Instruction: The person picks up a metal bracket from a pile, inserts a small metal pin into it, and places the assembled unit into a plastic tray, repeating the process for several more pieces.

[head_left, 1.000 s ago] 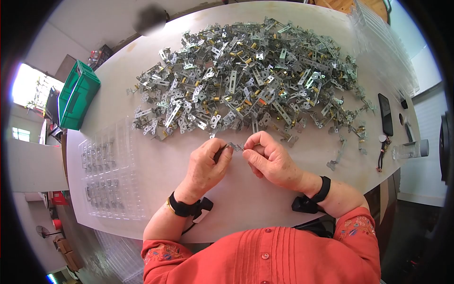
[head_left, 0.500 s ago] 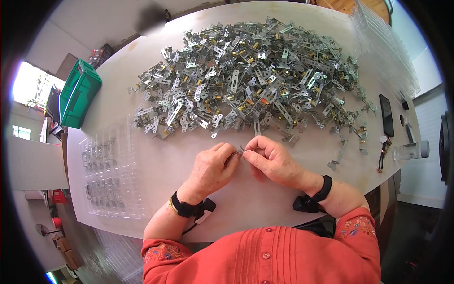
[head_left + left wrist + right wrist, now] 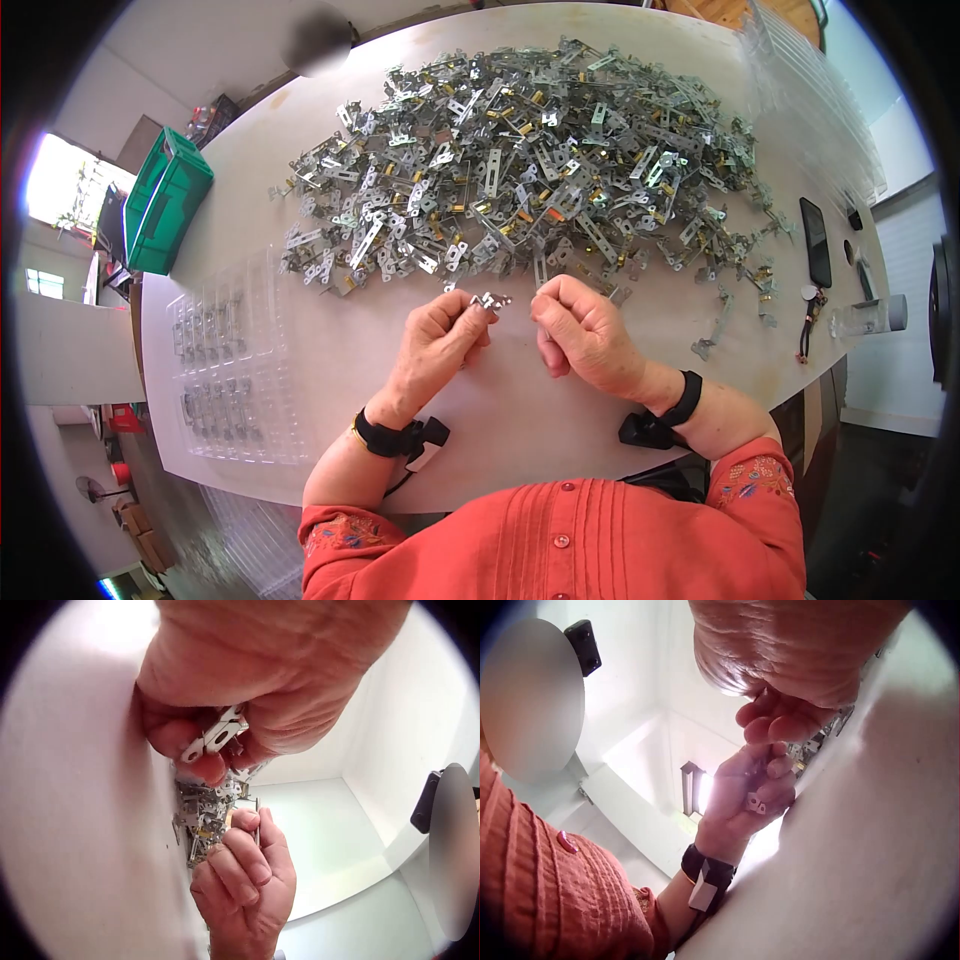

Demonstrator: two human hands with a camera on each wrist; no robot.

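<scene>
In the head view, my left hand grips a small metal bracket whose end pokes out past thumb and forefinger. The left wrist view shows this bracket with round holes along a flat face, its other part hidden in the palm. My right hand is a short gap to the right, fingers curled in. Between its thumb and forefinger it pinches a thin metal strip, seen edge-on in the left wrist view. Both hands are above the table, just in front of a large pile of metal brackets.
On the left lies a clear plastic tray with rows of parts, a green crate behind it. At the right are a phone, a watch and a clear cylindrical container. Clear trays are stacked at the back right.
The hands met around the metal pieces earlier. My left hand rolled over knuckles-up, then turned back, showing the bracket. My right hand has drawn slightly away to the right.
</scene>
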